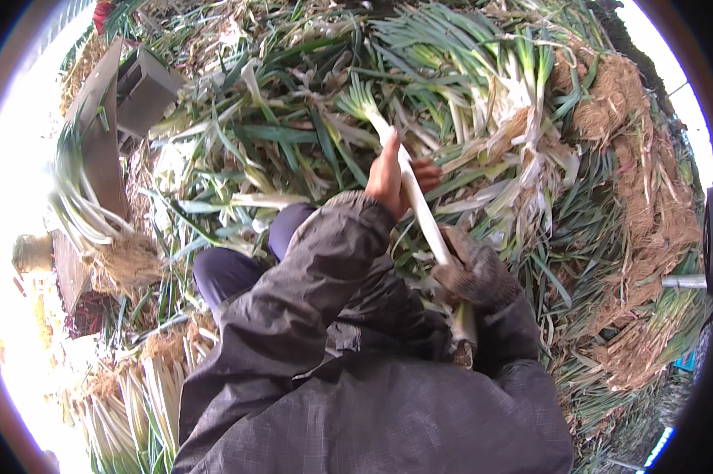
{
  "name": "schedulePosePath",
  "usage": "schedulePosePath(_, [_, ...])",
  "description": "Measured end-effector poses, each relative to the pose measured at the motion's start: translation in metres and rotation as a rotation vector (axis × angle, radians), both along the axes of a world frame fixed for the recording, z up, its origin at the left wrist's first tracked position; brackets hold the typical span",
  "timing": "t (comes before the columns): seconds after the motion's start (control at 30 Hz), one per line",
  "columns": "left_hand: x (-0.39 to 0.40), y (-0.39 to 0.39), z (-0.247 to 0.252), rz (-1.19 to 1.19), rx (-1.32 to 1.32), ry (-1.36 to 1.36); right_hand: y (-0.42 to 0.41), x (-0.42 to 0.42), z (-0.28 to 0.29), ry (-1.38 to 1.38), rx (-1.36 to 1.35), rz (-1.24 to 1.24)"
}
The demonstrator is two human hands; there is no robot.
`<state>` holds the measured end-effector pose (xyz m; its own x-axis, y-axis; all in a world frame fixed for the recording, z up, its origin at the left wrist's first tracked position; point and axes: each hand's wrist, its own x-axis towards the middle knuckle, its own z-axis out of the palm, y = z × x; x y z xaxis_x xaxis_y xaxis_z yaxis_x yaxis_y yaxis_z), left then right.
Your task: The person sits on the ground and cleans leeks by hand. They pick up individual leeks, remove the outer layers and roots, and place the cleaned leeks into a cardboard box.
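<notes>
A white green-onion stalk [418,195] slants before me, its short green leaf end pointing away. My bare left hand [392,178] is around its upper part, the thumb lying along the near side and the fingers on the far side. Lower down, my right hand [478,269], in a dark knitted glove, grips the stalk near its other end. Below the glove, a pale green-onion piece [464,329] shows against my lap; whether it belongs to the same stalk is hidden. Loose leaves and peeled skins [309,142] lie under and around both hands.
Whitish peeled green onions [504,101] lie ahead to the right. Rooted bundles [646,178] are piled along the right. A rooted bunch [101,237] rests at left by a curved board [98,136] and a grey box-like object [149,89]. More onions [137,409] sit at lower left.
</notes>
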<state>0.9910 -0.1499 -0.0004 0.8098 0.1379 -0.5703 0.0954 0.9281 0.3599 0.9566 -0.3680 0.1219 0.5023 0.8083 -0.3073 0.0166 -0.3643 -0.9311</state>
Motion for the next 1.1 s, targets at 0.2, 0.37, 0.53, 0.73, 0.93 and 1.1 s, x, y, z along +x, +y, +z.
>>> schedulePosePath(0.2, [-0.017,0.023,0.005,0.044,0.091,0.02,0.007,-0.016,-0.049,0.122,0.038,0.035])
schedulePosePath(0.37, [-0.026,0.015,-0.051,0.144,0.208,0.08,-0.001,-0.019,-0.082,-0.326,-0.023,-0.007])
schedulePosePath(0.53, [-0.009,0.0,-0.079,0.213,0.34,0.234,-0.026,-0.019,-0.096,-0.606,-0.168,-0.09])
schedulePosePath(0.73, [0.009,0.002,-0.069,0.265,0.386,0.42,-0.061,-0.013,-0.067,-0.885,-0.287,0.095])
schedulePosePath(0.93, [0.024,0.048,-0.062,0.328,0.303,0.162,-0.112,-0.005,-0.054,-0.157,-0.424,-0.556])
schedulePosePath(1.1, [0.023,0.024,-0.056,0.361,0.142,0.067,-0.05,-0.028,-0.125,-0.001,-0.176,-0.41])
